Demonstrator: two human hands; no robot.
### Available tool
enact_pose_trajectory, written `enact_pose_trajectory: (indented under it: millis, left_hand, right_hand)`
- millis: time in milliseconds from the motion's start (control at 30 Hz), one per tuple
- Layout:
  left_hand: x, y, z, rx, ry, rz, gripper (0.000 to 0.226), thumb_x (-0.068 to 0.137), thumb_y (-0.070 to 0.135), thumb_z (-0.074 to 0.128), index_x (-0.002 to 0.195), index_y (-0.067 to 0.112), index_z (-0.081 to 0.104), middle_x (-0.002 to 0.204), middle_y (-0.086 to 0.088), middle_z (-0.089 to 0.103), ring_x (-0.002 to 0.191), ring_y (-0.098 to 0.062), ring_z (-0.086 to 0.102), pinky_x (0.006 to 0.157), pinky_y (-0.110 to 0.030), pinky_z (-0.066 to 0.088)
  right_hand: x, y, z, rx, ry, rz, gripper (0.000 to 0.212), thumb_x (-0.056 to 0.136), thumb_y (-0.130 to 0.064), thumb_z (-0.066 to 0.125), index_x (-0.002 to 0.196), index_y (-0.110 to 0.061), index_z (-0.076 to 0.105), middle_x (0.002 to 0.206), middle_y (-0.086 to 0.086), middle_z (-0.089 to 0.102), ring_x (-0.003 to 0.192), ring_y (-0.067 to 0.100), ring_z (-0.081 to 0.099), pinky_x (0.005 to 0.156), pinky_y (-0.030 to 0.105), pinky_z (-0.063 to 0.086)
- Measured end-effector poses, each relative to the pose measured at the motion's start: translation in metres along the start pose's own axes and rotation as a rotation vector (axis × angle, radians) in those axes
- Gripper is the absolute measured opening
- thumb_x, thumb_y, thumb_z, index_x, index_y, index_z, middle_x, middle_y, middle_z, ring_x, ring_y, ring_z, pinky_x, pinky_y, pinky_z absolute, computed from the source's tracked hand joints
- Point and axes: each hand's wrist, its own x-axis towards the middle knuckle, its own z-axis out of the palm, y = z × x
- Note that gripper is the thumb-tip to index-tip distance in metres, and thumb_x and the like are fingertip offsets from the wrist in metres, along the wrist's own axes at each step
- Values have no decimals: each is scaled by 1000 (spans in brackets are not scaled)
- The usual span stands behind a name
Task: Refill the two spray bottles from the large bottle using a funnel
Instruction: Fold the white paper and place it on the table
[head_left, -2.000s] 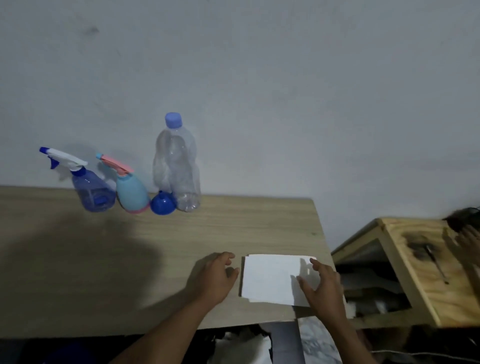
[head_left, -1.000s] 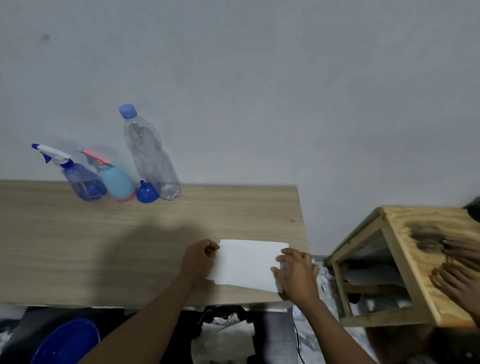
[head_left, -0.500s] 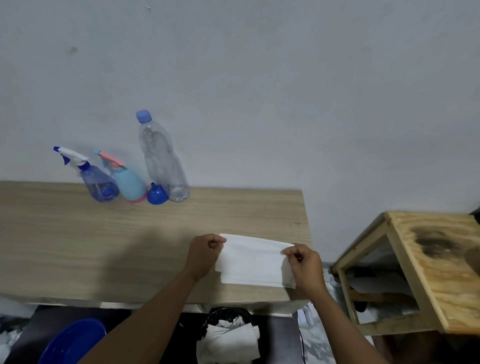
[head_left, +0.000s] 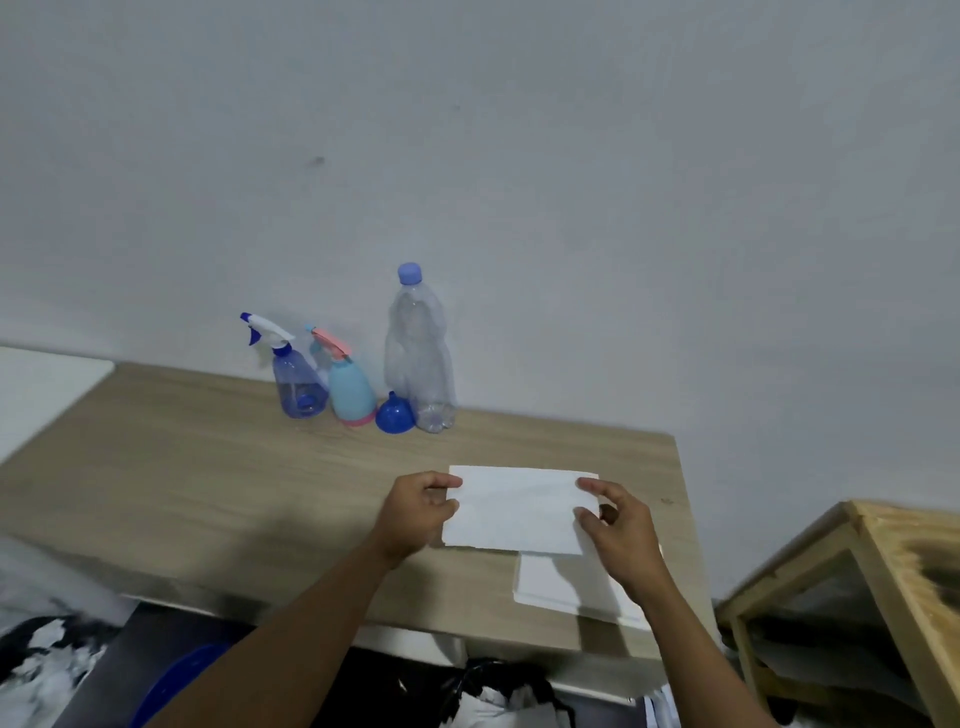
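We pinch a paper (head_left: 519, 509) with our left hand (head_left: 418, 512) and right hand (head_left: 618, 535). Beyond them, the spray bottles (head_left: 352, 395), funnel (head_left: 395, 414) and big bottle (head_left: 418, 353) wait untouched.

A plain domestic room, likely a home.
Bare painted wall (head_left: 623, 208), laminate table (head_left: 208, 467), rough wooden stool (head_left: 883, 566), household spray bottles (head_left: 351, 395), blue basin (head_left: 171, 680) below.

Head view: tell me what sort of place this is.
Likely a plain room at home: a wooden table against a bare painted wall, a rough wooden stand beside it.
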Motion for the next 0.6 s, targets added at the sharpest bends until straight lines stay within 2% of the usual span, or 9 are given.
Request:
enact_pose_trajectory:
  millis: [67, 167, 267, 333, 400, 467, 533, 600]
  left_hand:
    - [1, -6, -30, 9, 5, -22, 32, 80, 1, 73, 98, 27, 74, 98, -5, 77, 88, -28, 75, 87, -52, 59]
    - [7, -25, -84, 30, -9, -36, 38, 70, 18, 76, 104, 34, 73, 103, -2, 76, 89, -35, 73, 84, -53, 60]
    - [21, -61, -142, 69, -8, -31, 44, 63, 30, 73, 105, 43, 71, 106, -2, 75, 84, -31, 73, 76, -54, 61]
    - [23, -74, -182, 87, 17, -42, 38, 62, 26, 74, 98, 40, 73, 104, -8, 75, 78, -28, 72, 74, -52, 61]
    - [26, -81, -216, 108, 48, -57, 34, 69, 10, 76, 94, 34, 72, 113, -12, 72, 74, -23, 71, 68, -42, 62]
    - [37, -101, -254, 113, 64, -93, 34, 77, -6, 74, 99, 20, 72, 123, -14, 67, 78, -21, 71, 59, -26, 57]
    - [51, -123, -287, 139, 68, -138, 36, 79, -9, 71, 110, 10, 71, 124, -16, 65, 86, -23, 71, 58, -13, 50]
    - [61, -136, -318, 179, 82, -151, 43, 76, -3, 74, 116, 13, 70, 125, -12, 64, 80, -16, 66, 65, -13, 51]
  right_hand:
    - [3, -10, 27, 4, -33, -19, 33, 89, -2, 69, 114, -24, 68, 126, -13, 65, 75, 16, 53, 75, 7, 46]
    - [7, -20, 76, -12, -96, -27, 39, 87, 0, 70, 116, -25, 66, 131, -12, 62, 69, 26, 52, 75, 6, 48]
    - [9, -32, 136, -39, -163, -27, 46, 85, 4, 70, 120, -25, 64, 131, -11, 60, 64, 14, 54, 71, 12, 51]
    - [9, -37, 182, -62, -201, -17, 50, 84, 7, 69, 122, -24, 63, 131, -7, 59, 69, 6, 63, 72, 16, 53]
    - [9, -40, 224, -99, -232, -12, 53, 82, 10, 69, 124, -22, 62, 132, -4, 57, 83, 2, 67, 77, 15, 53]
    - [14, -43, 270, -131, -266, -1, 54, 81, 11, 69, 125, -19, 62, 133, -1, 57, 91, 3, 65, 78, 13, 51]
    - [20, -45, 313, -165, -284, -1, 54, 80, 12, 69, 128, -14, 60, 134, 3, 56, 94, 0, 62, 78, 10, 49]
    - [27, -50, 349, -195, -307, -17, 56, 81, 12, 69, 131, -10, 57, 134, 5, 53, 103, -8, 58, 81, 8, 47]
